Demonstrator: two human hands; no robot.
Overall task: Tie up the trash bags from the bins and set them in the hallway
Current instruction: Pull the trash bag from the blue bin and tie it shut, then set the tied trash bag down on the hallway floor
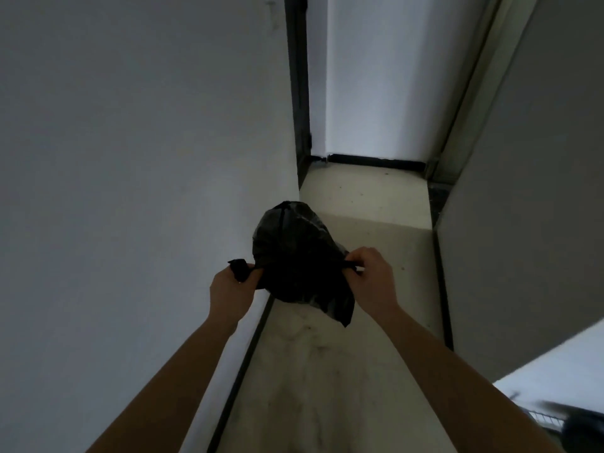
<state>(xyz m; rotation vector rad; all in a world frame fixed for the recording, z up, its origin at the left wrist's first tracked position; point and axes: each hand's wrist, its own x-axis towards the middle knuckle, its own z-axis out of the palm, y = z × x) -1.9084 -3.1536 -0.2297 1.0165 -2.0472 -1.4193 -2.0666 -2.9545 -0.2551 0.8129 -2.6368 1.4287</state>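
Hanging between both hands above the pale hallway floor (pixel 366 204), the black trash bag (pixel 295 253) has its corners pinched: left hand (pixel 233 284) on the left tail, right hand (pixel 369 273) on the right.

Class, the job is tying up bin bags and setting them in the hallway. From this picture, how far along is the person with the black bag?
Done: the black bag is out of any bin, held up over the pale floor. In hand: the left hand and right hand each grip a tail of its mouth, pulled apart; a finished knot cannot be seen. Left: setting it down.
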